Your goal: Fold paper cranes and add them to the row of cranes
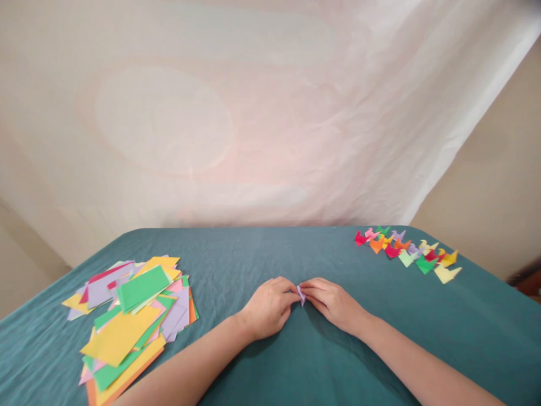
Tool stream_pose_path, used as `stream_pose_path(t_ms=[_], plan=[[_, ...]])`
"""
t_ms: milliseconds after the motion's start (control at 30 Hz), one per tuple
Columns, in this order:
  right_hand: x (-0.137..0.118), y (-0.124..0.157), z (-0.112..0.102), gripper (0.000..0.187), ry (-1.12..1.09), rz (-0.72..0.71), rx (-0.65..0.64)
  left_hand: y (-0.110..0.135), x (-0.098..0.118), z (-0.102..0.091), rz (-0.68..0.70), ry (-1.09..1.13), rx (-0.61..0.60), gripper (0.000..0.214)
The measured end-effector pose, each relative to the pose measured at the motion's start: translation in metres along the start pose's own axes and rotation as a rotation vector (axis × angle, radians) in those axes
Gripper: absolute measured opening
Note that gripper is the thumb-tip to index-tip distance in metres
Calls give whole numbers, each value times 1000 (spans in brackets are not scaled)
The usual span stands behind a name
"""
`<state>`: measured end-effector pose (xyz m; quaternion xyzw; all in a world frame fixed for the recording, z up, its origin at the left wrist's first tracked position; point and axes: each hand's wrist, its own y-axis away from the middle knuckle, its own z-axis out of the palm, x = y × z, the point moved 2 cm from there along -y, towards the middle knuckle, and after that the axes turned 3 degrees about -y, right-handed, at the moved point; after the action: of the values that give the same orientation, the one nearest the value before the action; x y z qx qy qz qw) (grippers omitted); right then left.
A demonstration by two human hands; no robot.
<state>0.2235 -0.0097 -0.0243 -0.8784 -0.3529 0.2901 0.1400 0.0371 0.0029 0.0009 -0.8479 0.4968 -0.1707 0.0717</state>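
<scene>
My left hand (269,307) and my right hand (333,303) meet at the middle of the teal table (296,361). Between their fingertips sits a small folded lilac paper piece (301,294), pinched from both sides and resting on or just above the cloth. Both hands have their fingers curled in toward the paper. Most of the piece is hidden by the fingers.
A loose pile of coloured paper sheets (131,321), green, yellow, lilac, pink and orange, lies at the left. Several small folded paper figures (408,252) in many colours stand in a row at the far right. A pale sheet (253,113) hangs behind the table.
</scene>
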Motion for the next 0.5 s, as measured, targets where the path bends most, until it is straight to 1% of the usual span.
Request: stream_pose_path(t_ms=[267, 500], plan=[[0, 0, 2, 26, 1, 33, 10, 0, 1, 1, 54, -31, -34, 31], [3, 1, 3, 27, -16, 44, 23, -1, -2, 8, 93, -63, -67, 32]])
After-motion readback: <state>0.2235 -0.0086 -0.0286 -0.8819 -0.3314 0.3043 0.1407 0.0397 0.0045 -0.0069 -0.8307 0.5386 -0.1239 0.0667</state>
